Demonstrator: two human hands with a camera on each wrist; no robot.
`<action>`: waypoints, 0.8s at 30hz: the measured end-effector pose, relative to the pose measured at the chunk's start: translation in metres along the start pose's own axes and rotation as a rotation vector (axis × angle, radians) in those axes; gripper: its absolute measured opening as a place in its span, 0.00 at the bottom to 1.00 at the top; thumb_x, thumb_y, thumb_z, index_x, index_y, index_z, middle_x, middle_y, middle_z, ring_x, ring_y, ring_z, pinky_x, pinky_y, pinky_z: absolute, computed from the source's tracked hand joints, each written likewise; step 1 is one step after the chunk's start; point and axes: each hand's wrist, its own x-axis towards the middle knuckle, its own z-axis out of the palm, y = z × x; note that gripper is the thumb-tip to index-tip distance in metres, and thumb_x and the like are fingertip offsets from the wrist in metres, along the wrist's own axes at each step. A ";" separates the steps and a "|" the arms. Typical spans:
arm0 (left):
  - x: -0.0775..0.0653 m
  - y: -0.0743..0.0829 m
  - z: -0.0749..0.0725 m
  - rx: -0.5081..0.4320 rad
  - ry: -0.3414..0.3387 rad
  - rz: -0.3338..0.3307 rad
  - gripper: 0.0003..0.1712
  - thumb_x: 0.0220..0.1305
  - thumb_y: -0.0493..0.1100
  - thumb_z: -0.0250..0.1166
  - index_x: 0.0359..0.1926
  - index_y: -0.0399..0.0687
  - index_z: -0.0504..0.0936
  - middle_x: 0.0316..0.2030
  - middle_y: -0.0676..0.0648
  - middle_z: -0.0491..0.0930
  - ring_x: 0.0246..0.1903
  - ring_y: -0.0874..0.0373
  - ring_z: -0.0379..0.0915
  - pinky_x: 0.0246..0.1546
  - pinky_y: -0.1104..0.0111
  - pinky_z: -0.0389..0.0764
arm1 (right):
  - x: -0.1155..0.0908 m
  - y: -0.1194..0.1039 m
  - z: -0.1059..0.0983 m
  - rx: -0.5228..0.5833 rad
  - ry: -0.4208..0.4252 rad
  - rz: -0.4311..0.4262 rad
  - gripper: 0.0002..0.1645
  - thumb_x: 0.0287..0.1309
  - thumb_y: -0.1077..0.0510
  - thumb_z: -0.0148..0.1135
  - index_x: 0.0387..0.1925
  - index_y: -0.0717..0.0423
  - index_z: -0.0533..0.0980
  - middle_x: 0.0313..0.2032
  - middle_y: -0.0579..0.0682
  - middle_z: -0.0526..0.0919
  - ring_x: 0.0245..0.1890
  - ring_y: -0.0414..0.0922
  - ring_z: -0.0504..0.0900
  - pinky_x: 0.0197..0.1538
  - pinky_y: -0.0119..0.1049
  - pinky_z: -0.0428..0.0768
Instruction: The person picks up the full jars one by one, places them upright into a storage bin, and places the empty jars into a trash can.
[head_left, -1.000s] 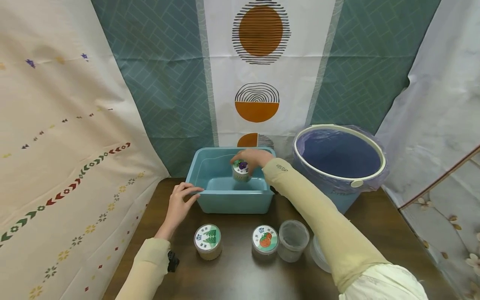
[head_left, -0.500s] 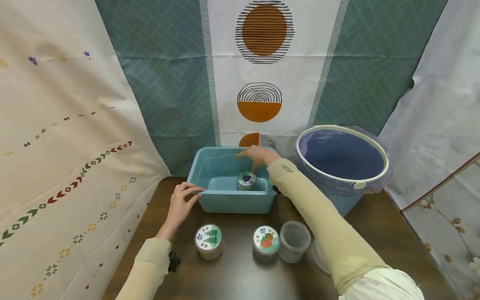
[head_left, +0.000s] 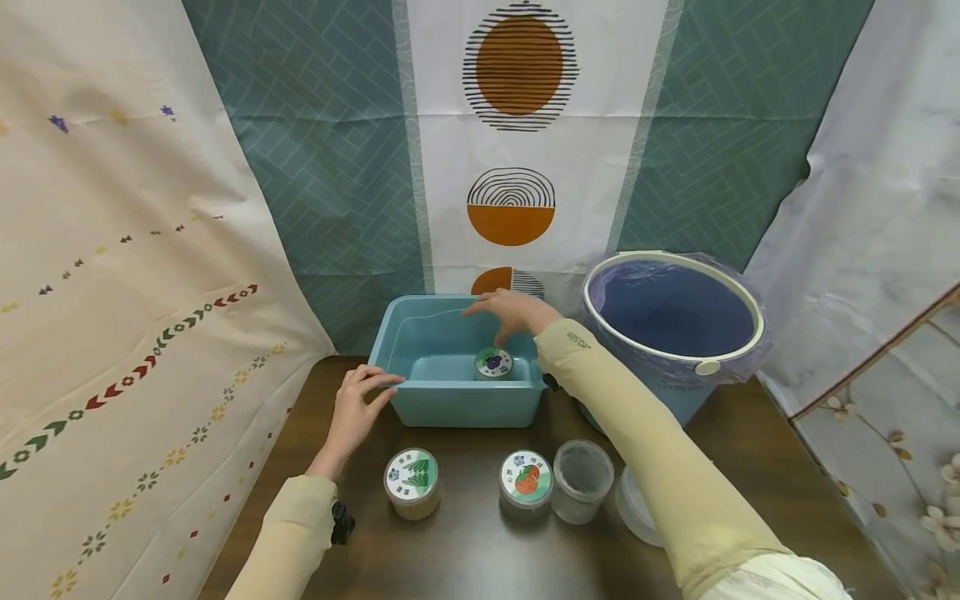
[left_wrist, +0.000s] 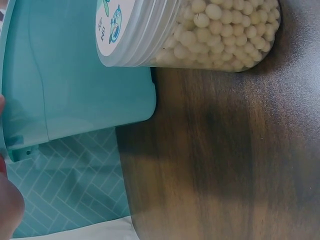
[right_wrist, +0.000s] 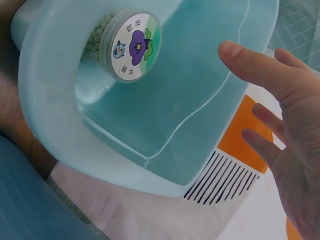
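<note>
Dark wooden table (head_left: 465,475) against patterned cloth (head_left: 337,167). The blue basin (head_left: 465,407), set far, contains the purple-labelled jar (head_left: 493,363) of pale green beads (right_wrist: 93,37); apart from the jar, the right hand (head_left: 519,312), fingers spread. Left hand (head_left: 360,402) pinching the near left rim (head_left: 431,384). Near left: green-labelled jar (head_left: 412,483), cream beads (left_wrist: 220,35).

Basin (head_left: 465,408), jar (head_left: 493,364) inside, stands left of the bin (head_left: 681,400).

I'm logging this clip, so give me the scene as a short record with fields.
Left hand: holds the near-left rim of the blue bin
Right hand: above the bin, fingers spread, holding nothing
In bin: purple-label jar, upright
On table: green-label jar of pale balls; red-fruit jar; clear container; clear round item, partly hidden
Right of bin: bag-lined bucket
</note>
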 end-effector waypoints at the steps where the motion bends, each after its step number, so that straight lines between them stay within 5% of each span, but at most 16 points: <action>1: 0.000 0.000 0.000 0.002 -0.001 -0.002 0.14 0.57 0.33 0.71 0.43 0.52 0.90 0.41 0.49 0.77 0.44 0.57 0.65 0.45 0.61 0.67 | -0.001 -0.001 -0.001 0.000 -0.001 -0.003 0.49 0.52 0.55 0.75 0.73 0.36 0.63 0.77 0.53 0.56 0.76 0.56 0.57 0.72 0.55 0.65; 24: -0.001 0.000 0.001 -0.010 0.007 0.026 0.13 0.57 0.32 0.71 0.43 0.50 0.90 0.41 0.48 0.77 0.43 0.57 0.64 0.46 0.59 0.67 | -0.040 -0.079 -0.002 0.116 0.180 -0.136 0.47 0.54 0.48 0.73 0.74 0.38 0.62 0.74 0.49 0.63 0.75 0.54 0.59 0.71 0.52 0.68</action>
